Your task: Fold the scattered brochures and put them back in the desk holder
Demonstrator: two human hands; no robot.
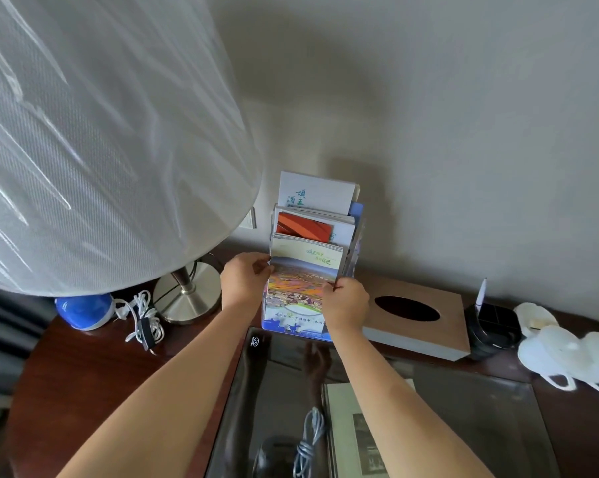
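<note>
Dark wood desk (84, 367). Btm ctr: glossy desk pad (463, 408) w/ a coiled grey cable (308, 439) on it. Just beyond, frame ctr, both hands are at a colourful brochure (298, 291): left hand (243, 284) pinches its L edge, right hand (348, 305) pinches its R edge. It stands upright at the front of the clear holder (358, 243); can't tell if fully seated. Behind it an orange brochure (303, 227), then a white brochure (315, 194) in the back tiers. Tissue box (422, 326) just R of the holder. Lamp shade (101, 132) fills upper L. Pale wall (463, 115) behind.

A lamp (101, 132) stands left, a tissue box (453, 305) right — face masks (567, 353) beside a pen holder (491, 327).
</note>
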